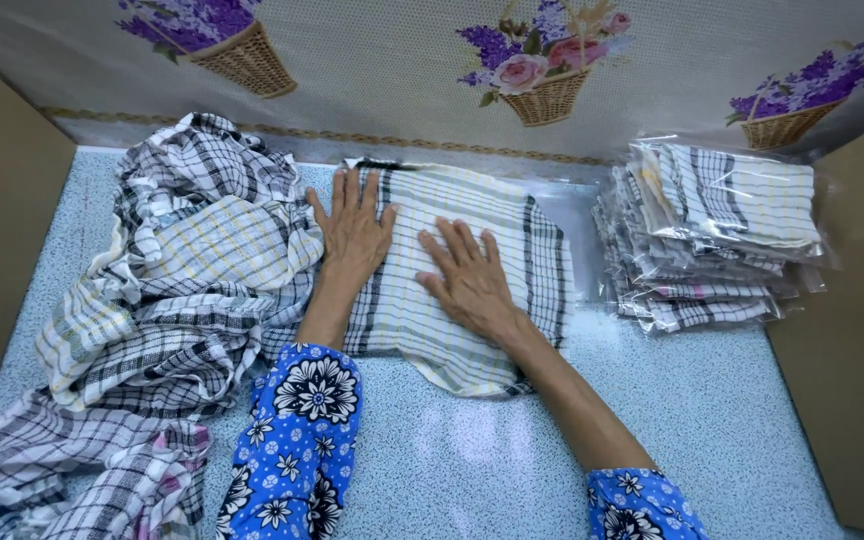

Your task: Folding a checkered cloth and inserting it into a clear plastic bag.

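A folded white cloth [492, 215] with dark checked lines lies flat in the middle of the speckled blue table [732, 420]. My left hand [354, 232] rests palm down on the cloth's left edge, fingers spread and pointing away from me. My right hand [469, 276] presses flat on the cloth's middle, fingers angled up to the left. Neither hand grips anything. Under the cloth's far right side a clear plastic bag [584, 235] shows.
A heap of loose checked cloths [182, 300] covers the table's left side. A stack of bagged folded cloths [717, 235] stands at the right. Brown cardboard walls [2, 220] close both sides, and a flowered backdrop [402, 70] rises behind.
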